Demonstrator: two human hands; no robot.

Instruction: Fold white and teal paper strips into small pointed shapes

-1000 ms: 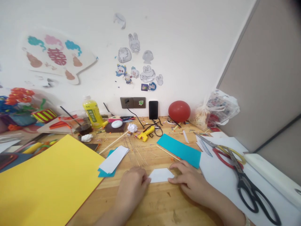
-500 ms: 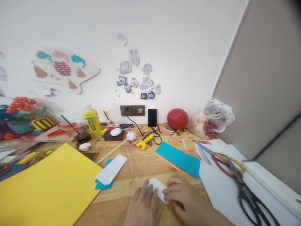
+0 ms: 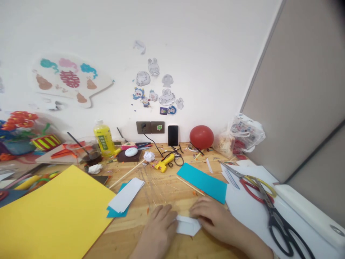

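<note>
Left hand (image 3: pixel 161 226) at nine o'clock and right hand (image 3: pixel 212 218) at two touch folded white paper (image 3: pixel 185 226); either grip's closure cannot be told; edges are best aligned before creasing.

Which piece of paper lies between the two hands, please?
The small folded white piece, between left hand and right hand; the yellow sheet and white strips lie further left, the blue strip beyond the right hand.
</note>
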